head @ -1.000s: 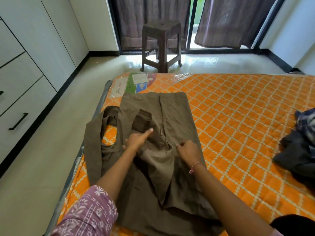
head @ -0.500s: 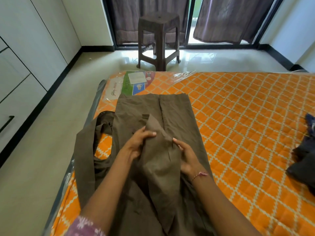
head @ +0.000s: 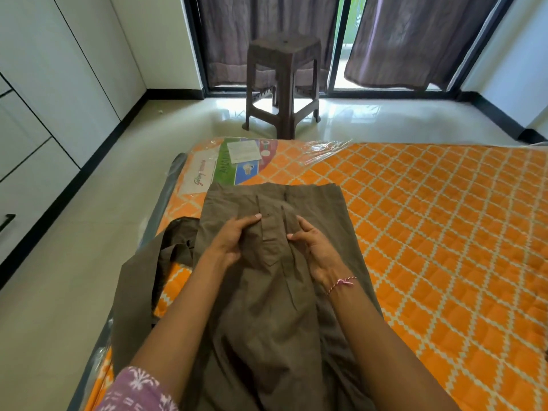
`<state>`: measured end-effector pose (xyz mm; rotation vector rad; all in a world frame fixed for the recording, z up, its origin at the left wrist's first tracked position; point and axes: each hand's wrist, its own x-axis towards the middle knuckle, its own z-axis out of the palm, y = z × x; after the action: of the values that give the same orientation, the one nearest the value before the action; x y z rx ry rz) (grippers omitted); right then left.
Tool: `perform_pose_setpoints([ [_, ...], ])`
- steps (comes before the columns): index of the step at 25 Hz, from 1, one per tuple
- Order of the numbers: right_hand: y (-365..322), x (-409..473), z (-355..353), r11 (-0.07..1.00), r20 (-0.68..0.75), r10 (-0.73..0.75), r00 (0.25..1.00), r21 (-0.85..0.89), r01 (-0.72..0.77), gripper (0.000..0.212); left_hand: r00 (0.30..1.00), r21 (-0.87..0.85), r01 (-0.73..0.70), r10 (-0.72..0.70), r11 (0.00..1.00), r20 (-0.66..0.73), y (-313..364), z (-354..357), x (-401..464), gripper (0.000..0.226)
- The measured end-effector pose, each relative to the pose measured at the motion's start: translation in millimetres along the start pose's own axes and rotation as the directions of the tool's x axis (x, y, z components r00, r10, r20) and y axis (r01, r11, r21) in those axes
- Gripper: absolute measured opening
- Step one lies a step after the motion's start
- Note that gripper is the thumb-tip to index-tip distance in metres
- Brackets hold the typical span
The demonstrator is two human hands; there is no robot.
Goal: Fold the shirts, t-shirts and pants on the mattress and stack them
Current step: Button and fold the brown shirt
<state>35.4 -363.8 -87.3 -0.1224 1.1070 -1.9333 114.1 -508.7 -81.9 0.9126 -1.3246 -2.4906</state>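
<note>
A brown long-sleeved shirt [head: 314, 209] lies flat on the orange quilted mattress [head: 444, 232], near its left edge. One sleeve [head: 272, 280] is folded lengthwise over the middle of the shirt, with its cuff pointing away from me. My left hand [head: 231, 241] pinches the cuff's left edge and my right hand [head: 318, 252] pinches its right edge, both holding it down against the shirt. The other sleeve [head: 133, 292] hangs over the mattress's left side.
Plastic wrap and a printed label [head: 237, 164] cover the mattress's far left corner. A dark plastic stool [head: 283, 81] stands on the tiled floor beyond it, before curtained glass doors. White cupboards [head: 44, 99] line the left wall.
Both hands have carried the sleeve forward and laid it flat along the shirt's middle. The view has tilted, so the pile of dark clothes at the right is out of sight.
</note>
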Motion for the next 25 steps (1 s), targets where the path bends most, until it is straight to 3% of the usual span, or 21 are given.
perform_pose_setpoints([
  [2, -19.5, 13.2, -8.6, 0.991, -0.008, -0.094, 0.996, 0.09, 0.094, 0.047, 0.998, 0.006, -0.039, 0.039, 0.999, 0.047, 16.0, 9.7, 23.6, 0.031],
  [4, -29.9, 25.0, -21.9, 0.989, -0.069, -0.104, 0.992, 0.102, 0.111, 0.045, 0.995, 0.057, 0.063, -0.067, 0.996, 0.073, 14.7, 14.6, 38.2, 0.027],
  [7, -16.4, 35.7, -46.8, 0.99, -0.301, 0.067, 0.951, -0.096, -0.1, 0.029, 0.941, 0.238, 0.338, -0.331, 0.911, -0.068, -13.6, 13.9, 49.6, 0.016],
  [9, -4.3, 39.5, -57.8, 0.979, -0.368, 0.148, 0.918, -0.075, -0.187, 0.017, 0.939, 0.271, 0.341, -0.311, 0.9, -0.148, -27.3, 9.7, 59.3, 0.009],
  [11, -1.9, 47.1, -60.8, 0.968, -0.426, 0.123, 0.896, -0.148, -0.203, 0.019, 0.93, 0.288, 0.356, -0.306, 0.889, -0.206, -28.9, 11.0, 65.2, 0.01],
  [15, -22.2, 65.5, -56.6, 0.936, -0.54, -0.14, 0.83, -0.346, -0.068, 0.024, 0.955, 0.177, 0.28, -0.255, 0.944, -0.152, -20.8, 27.8, 71.3, 0.016],
  [17, -31.9, 69.7, -62.6, 0.921, -0.57, -0.193, 0.799, -0.387, -0.054, 0.027, 0.962, 0.168, 0.258, -0.235, 0.951, -0.141, -22.8, 33.5, 70.3, 0.012],
  [20, -28.0, 64.2, -78.6, 0.928, -0.557, -0.086, 0.826, -0.346, -0.137, 0.041, 0.94, 0.231, 0.276, -0.212, 0.933, -0.267, -35.0, 33.6, 64.5, 0.01],
  [22, -17.5, 57.0, -82.6, 0.895, -0.543, -0.076, 0.836, -0.407, -0.182, 0.047, 0.931, 0.276, 0.252, -0.154, 0.927, -0.332, -38.9, 31.5, 56.2, 0.011],
  [25, 2.3, 31.4, -71.3, 0.771, -0.642, -0.215, 0.736, -0.574, -0.275, 0.041, 0.911, 0.303, 0.308, -0.188, 0.902, -0.366, -48.4, 24.0, 26.5, 0.011],
])
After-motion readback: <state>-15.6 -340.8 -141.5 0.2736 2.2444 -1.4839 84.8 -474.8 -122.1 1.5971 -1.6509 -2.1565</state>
